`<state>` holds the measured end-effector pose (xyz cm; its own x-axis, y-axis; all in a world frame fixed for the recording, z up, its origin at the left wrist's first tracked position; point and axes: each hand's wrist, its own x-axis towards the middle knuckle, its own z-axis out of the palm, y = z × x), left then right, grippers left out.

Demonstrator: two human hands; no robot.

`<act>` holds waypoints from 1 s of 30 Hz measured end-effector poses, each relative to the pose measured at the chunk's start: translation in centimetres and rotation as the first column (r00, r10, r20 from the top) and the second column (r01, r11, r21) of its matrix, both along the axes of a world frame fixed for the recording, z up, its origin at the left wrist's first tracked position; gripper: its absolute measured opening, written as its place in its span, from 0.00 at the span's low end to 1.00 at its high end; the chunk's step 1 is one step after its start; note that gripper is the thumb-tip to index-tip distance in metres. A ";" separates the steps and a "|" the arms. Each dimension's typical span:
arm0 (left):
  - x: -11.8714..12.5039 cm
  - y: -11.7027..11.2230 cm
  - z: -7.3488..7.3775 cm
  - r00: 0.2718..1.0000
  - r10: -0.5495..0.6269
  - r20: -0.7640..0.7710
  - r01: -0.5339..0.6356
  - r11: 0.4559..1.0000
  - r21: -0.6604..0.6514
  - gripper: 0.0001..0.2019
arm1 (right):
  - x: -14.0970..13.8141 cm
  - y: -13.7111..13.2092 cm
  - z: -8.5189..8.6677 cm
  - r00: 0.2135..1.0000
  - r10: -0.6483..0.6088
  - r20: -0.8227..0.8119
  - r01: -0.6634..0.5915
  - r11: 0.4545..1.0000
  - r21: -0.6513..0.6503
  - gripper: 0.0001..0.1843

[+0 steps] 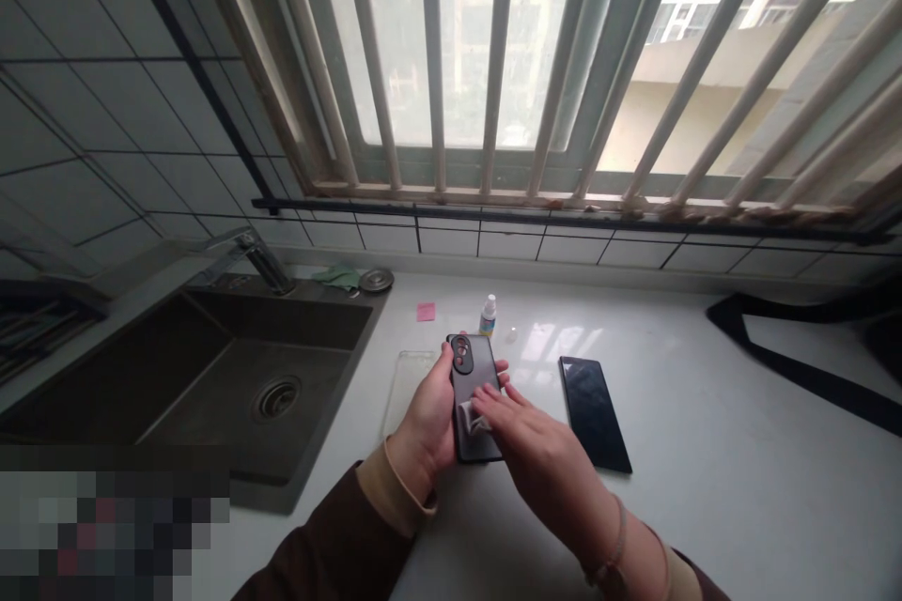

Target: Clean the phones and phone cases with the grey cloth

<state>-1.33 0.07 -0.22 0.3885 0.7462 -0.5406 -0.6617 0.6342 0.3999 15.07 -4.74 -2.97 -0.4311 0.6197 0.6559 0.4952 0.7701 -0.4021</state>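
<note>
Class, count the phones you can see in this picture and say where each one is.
2. One phone is held in the left hand; the other phone lies flat on the white counter, to its right. Others could be hidden from view.

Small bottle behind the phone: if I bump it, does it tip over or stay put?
The small white bottle stands upright on a narrow base, tall for its width, so a bump would probably tip it. Its round body would likely then roll on the smooth white counter. It looks light, but its fill level cannot be seen.
</note>
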 end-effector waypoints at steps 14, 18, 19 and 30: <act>-1.0 0.6 -0.3 0.987 0.138 -0.087 -0.141 0.989 -0.032 0.34 | -0.1 -0.5 0.9 0.952 0.219 0.215 -0.238 0.969 0.070 0.22; -1.3 0.8 -0.1 0.982 0.174 -0.070 -0.176 0.984 -0.025 0.34 | 0.4 -0.6 1.4 0.938 0.229 0.258 -0.248 0.968 0.040 0.22; -1.4 0.8 0.1 0.983 0.171 -0.069 -0.173 0.984 -0.031 0.34 | 0.5 -0.5 1.5 0.939 0.227 0.259 -0.244 0.969 0.036 0.22; -2.3 1.2 1.6 0.974 0.223 -0.034 -0.221 0.974 0.037 0.34 | 1.4 0.3 1.3 0.968 0.086 0.234 -0.099 0.994 0.044 0.19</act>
